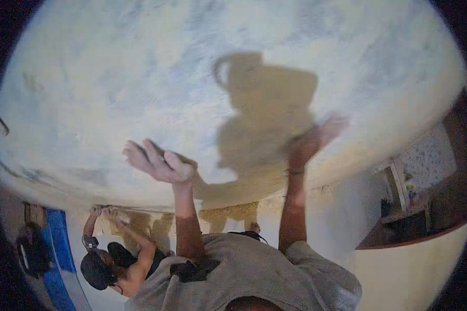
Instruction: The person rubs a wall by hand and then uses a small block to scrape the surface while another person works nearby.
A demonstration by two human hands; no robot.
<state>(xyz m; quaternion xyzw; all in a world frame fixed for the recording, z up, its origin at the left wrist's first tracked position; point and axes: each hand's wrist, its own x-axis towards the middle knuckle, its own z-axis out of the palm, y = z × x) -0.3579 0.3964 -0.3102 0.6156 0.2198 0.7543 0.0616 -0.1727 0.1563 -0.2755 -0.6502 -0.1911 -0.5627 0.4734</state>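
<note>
Left hand (158,163) was spread wide, right hand (316,136) too blurred to tell, both up at a ceiling (140,62) that looked mostly skimmed, with a sandy strip (231,211) at six o'clock left to do.
</note>
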